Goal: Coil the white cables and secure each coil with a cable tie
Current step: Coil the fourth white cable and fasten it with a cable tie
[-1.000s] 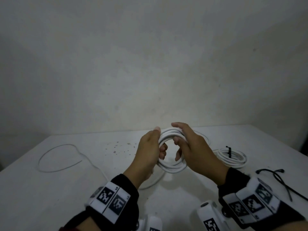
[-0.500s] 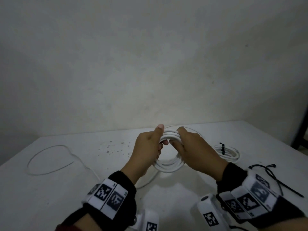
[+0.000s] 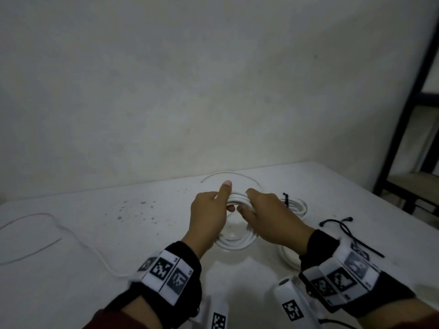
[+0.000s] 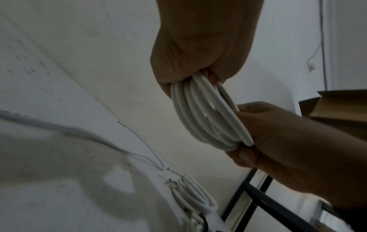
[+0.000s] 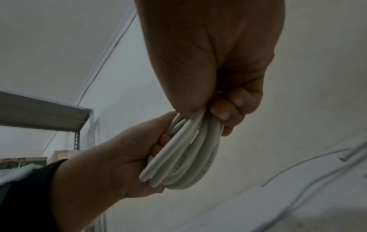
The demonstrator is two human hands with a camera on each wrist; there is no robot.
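Both hands hold one white cable coil above the desk — the left hand has its fingers curled round the coil's left side, thumb raised, and the right hand grips the right side. A finished tied coil lies just right of them, loose black cable ties beyond

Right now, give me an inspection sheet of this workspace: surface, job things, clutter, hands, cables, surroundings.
Surface: white table, dark specks left of centre.
Job's things: coil held above table; tied coil behind the right hand; loose ties at right.
Clutter: nothing seen.
Grippers: left hand and right hand both grip the coil.
Cables: loose cable trails left across table.
Surroundings: plain wall; dark shelf frame at right.
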